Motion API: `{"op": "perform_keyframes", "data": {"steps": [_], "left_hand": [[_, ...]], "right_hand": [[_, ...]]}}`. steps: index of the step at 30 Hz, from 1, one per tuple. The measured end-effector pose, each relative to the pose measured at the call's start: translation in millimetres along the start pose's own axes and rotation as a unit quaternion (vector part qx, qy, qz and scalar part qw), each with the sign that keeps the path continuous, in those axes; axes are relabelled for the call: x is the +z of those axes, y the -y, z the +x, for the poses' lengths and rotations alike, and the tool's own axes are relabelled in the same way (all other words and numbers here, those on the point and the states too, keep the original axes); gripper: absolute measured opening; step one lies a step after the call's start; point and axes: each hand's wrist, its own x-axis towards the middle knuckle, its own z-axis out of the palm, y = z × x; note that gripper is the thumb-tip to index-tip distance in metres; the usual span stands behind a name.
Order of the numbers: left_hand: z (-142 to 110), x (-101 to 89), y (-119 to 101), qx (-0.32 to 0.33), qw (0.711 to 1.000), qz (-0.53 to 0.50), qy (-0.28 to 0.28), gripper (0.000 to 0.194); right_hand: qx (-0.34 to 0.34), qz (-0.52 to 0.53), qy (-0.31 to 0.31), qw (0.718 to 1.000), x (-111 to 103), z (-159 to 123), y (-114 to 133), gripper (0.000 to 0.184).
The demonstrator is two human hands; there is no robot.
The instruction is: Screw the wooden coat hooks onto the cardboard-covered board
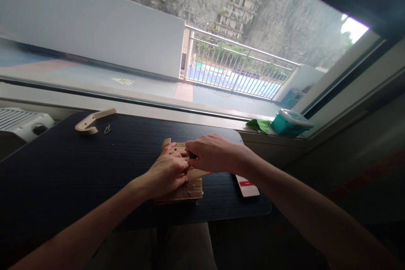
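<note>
My left hand (169, 169) is closed over light wooden pieces, its fingers pressing on them from the left. One of these, a wooden part with dark holes (179, 149), shows beyond the fingertips. My right hand (213, 152) comes in from the right, fingers wrapped round a small dark-handled tool (192, 157) whose lower end points down beside my left fingers. Its exact kind is hidden by the grip. Another pale wooden strip (200, 174) sticks out under my right hand. Beneath everything lies a rough brown block (186, 194) with frayed edges.
On the dark table (95, 168), a curved wooden piece (87, 126) lies at the back left, with several screws (108, 129) next to it. A phone (248, 187) lies at the right edge. On the sill are a teal box (289, 124) and green cloth (259, 125).
</note>
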Motion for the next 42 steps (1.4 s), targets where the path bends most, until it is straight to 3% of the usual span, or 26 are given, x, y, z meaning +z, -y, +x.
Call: {"op": "perform_keyframes", "data": {"steps": [9,16,31,42], "left_hand": [[2,2.0,2,0.009,1.000,0.009,-0.001,0.010],[3,3.5,2,0.014,1.000,0.020,0.000,0.014],[3,3.3,2,0.025,0.999,0.010,-0.030,0.012],[4,3.0,2,0.021,1.000,-0.001,-0.021,0.014]], "right_hand": [[-0.013,0.018,-0.018,1.000,-5,-3,-1,0.030],[-0.037,0.022,0.004,0.999,-10,-5,0,0.017],[-0.035,0.053,-0.024,0.998,-7,-8,-6,0.018],[-0.007,0.034,-0.032,0.999,-5,-7,-6,0.024]]}}
